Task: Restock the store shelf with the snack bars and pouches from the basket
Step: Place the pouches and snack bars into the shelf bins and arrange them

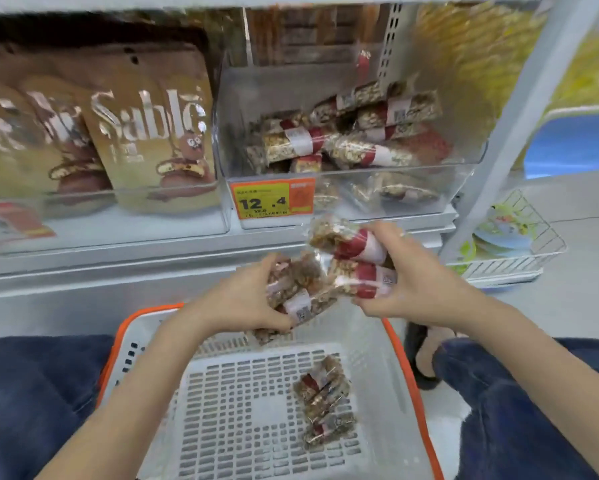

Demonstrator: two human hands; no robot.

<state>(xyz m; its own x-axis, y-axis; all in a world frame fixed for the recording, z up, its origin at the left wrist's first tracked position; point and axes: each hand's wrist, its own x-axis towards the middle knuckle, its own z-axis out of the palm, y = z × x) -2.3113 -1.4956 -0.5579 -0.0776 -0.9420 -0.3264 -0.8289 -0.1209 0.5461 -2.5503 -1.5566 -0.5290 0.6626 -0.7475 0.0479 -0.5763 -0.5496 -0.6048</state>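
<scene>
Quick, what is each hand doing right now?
Left hand: closed on a bunch of clear-wrapped nut snack bars.
Right hand: closed on two red-banded nut bars.

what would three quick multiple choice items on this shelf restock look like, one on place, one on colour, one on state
1. Where do the snack bars still to be picked up lie?
A. on the floor of the basket
B. on the blue stool
C. among the Sable pouches

2. What colour is the basket rim?
A. green
B. orange
C. black

3. What are the hands doing?
A. both empty
B. only the left holds bars
C. both hold bars

Key: 1 A, the bars rest on the slotted grey bottom of the basket. 2 B, an orange edge runs round the grey basket. 3 C, the left hand and the right hand each close their fingers on wrapped bars below the clear bin.
</scene>
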